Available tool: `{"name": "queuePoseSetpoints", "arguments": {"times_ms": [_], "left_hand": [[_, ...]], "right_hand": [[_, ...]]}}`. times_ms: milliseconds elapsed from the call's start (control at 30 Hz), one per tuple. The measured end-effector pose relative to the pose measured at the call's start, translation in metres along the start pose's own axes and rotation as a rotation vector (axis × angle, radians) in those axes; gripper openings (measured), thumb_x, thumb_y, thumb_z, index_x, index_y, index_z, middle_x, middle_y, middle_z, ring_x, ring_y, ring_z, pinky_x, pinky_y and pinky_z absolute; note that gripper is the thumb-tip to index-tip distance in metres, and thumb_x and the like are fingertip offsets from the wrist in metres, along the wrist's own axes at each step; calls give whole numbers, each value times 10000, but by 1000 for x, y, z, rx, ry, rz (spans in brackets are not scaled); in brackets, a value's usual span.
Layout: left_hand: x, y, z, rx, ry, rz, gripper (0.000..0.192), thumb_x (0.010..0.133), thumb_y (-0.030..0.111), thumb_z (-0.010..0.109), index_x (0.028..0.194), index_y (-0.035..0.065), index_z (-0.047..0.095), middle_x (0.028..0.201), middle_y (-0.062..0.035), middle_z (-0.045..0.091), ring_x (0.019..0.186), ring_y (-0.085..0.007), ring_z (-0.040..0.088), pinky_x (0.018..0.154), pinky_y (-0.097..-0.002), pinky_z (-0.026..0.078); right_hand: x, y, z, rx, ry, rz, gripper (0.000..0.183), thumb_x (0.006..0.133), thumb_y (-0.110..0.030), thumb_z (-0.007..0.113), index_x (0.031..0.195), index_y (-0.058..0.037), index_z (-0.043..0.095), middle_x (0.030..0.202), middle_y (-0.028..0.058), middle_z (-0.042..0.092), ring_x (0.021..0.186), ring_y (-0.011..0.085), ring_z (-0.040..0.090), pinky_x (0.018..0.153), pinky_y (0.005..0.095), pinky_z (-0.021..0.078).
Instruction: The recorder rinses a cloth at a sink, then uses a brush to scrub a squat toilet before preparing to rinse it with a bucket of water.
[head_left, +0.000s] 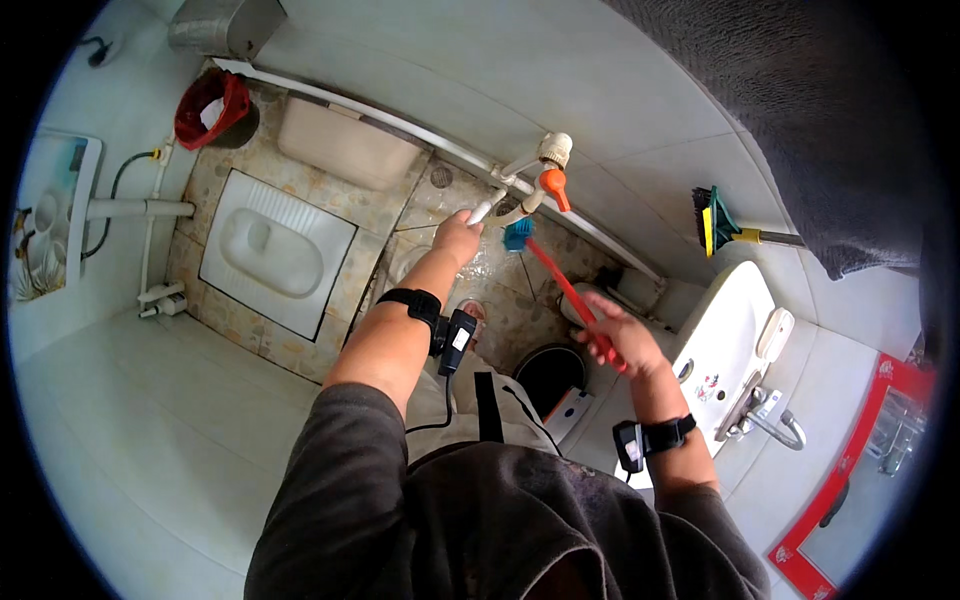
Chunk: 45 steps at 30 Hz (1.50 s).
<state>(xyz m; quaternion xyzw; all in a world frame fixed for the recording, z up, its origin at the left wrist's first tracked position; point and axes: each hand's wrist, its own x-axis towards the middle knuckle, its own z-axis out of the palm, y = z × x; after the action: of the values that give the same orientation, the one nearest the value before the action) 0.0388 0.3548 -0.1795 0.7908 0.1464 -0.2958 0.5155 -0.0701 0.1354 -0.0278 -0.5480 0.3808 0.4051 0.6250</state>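
My left hand (457, 238) grips the white end of a hose (487, 208) low over the wet floor. From there a pale length of hose curves up to a wall tap (553, 187) with an orange lever. In my right hand (628, 337) is the red handle (561, 281) of a scrubbing brush, with the thumb lifted off it. The brush's blue bristle head (517, 234) points away from me, just below the hose's bend in the view. Whether the bristles touch the tiles or the tap's pipework, I cannot tell.
A squat toilet (279, 251) is set in the floor at left, with a red-lined bin (214, 112) beyond it. A washbasin (724, 345) stands at right. By my legs is a black bucket (551, 379). A green-headed broom (720, 221) leans at the wall.
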Motion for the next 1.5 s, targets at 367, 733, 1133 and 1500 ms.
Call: {"name": "queuePoseSetpoints", "arguments": {"times_ms": [367, 733, 1133, 1500], "left_hand": [[32, 6, -9, 89, 36, 133, 286, 746, 141, 492, 1011, 33, 472, 847, -108, 549, 756, -189, 513, 678, -282, 386], [48, 25, -66, 223, 126, 187, 361, 735, 191, 507, 1057, 41, 440, 917, -142, 535, 841, -234, 511, 731, -295, 387], [77, 13, -49, 192, 263, 126, 215, 710, 141, 532, 904, 63, 482, 798, -147, 544, 733, -284, 519, 643, -338, 403], [104, 15, -30, 143, 274, 74, 210, 690, 150, 545, 869, 53, 494, 825, -154, 544, 794, -299, 510, 681, -361, 405]], "right_hand": [[39, -95, 45, -279, -90, -100, 688, 703, -16, 446, 1244, -111, 31, 628, 107, 511, 442, 113, 459, 378, 201, 379], [68, -112, 60, -662, -129, -153, 488, 675, -17, 428, 1150, -53, 324, 561, 44, 472, 461, 94, 447, 380, 207, 346], [70, -122, 70, -1030, 59, -245, 321, 649, -56, 457, 941, 53, 380, 563, 101, 506, 402, 144, 480, 353, 260, 377], [66, -64, 34, -747, 37, -209, 289, 699, -45, 477, 941, -3, 325, 621, 94, 512, 459, 126, 487, 361, 242, 372]]}}
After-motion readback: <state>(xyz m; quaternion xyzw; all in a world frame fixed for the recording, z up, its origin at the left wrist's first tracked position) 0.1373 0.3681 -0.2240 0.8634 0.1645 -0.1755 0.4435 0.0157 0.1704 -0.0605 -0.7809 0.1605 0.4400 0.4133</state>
